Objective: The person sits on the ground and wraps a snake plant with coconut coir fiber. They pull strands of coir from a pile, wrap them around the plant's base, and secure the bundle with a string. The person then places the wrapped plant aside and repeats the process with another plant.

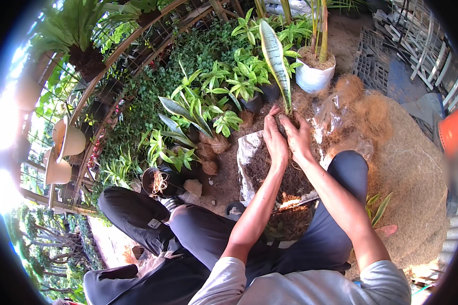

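Both hands meet around the lower end of a single upright snake plant leaf [275, 56], green with pale yellow edges. My left hand [276, 142] lies along its near left side, fingers pressed together. On the other side, my right hand [297, 137] curls its fingers inward against the plant's base. Dark soil or roots seem to be between the palms, largely hidden by the hands. Beneath them lies dark soil [257, 170] in an opened white and silver plastic bag [246, 178].
Brown coconut fibre [376, 119] and clear plastic lie right of the hands. Behind stands a white-wrapped pot [315, 79]. Several snake plants [180, 112] and leafy seedlings are at left. A black pot [175, 184] holds tan ties, near another person's dark-trousered leg [130, 216]. Brown matting [417, 203] covers the right.
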Tool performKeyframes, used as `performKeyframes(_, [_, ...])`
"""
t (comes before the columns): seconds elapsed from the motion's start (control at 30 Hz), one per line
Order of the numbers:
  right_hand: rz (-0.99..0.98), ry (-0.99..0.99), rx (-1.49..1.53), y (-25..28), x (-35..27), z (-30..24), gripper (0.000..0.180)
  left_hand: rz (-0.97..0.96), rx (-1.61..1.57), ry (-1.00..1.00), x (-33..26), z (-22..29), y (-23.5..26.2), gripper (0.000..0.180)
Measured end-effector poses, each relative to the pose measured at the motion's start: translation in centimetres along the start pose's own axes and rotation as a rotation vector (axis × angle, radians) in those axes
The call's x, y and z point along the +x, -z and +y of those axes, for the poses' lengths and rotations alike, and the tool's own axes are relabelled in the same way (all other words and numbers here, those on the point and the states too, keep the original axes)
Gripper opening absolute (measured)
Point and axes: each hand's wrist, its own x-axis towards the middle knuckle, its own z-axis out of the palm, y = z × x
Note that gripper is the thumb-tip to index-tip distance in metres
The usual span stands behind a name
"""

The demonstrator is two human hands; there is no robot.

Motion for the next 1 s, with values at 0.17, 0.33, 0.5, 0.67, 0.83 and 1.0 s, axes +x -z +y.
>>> performKeyframes(0.17, [0.005, -0.122, 0.085, 0.3, -0.3, -2.8, 0.034, -0.045, -0.034, 0.045, -0.4, 2.9, -1.0, 0.038])
performKeyframes(0.33, [-0.064, -0.007, 0.072, -0.2, -0.1, -2.4, 0.047, -0.110, 0.148, -0.097, 0.5, 1.2, 0.3, 0.040])
performKeyframes(0.5, [-0.109, -0.033, 0.246, -0.1, -0.4, -0.8, 0.062, -0.023, 0.169, -0.006, 0.1, 4.1, 0.0, 0.036])
performKeyframes(0.67, [-0.368, 0.122, -0.018, 0.2, -0.2, -2.1, 0.074, -0.007, -0.107, 0.124, 0.4, 0.2, 0.8, 0.041])
performKeyframes(0.83, [-0.352, 0.007, -0.036, 0.5, 0.1, -1.9, 0.078, 0.063, -0.263, 0.274, 0.9, 0.0, 1.1, 0.035])
performKeyframes(1.0, [-0.209, -0.162, 0.129, -0.3, 0.3, -4.8, 0.073, -0.085, -0.428, 0.320, 1.5, 0.8, 1.7, 0.036])
